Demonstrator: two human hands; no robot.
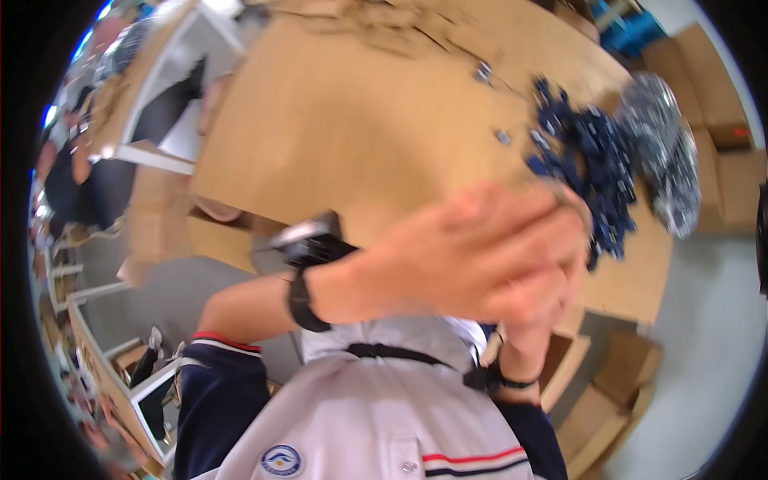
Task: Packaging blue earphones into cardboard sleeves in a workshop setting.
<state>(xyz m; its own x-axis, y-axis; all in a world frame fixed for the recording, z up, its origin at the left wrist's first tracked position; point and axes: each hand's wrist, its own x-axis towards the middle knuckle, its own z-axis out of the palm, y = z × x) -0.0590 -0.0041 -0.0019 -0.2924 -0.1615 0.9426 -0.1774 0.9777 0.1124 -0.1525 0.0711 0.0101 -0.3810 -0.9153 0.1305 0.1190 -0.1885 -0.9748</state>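
Note:
My left hand (472, 256) reaches across in front of me over the table's near right part, smeared by motion, its fingers curled. Behind and below it, my right hand (552, 296) is pressed against it and largely covered. Both hands look closed together; whatever sits between them, if anything, is hidden. Just beyond the fingers lies a heap of dark blue strap-like pieces (600, 152) with small shiny bits. Two small metallic-looking pieces, one nearer (502, 137) and one farther off (483, 72), rest on the wooden table (320, 120).
Clear plastic bags with dark contents (660, 144) lie at the table's right edge. Flat brown cardboard pieces (376, 24) are at the far side. Open cardboard boxes (612, 392) stand low on the right. White-framed shelving (148, 156) and other people are to the left.

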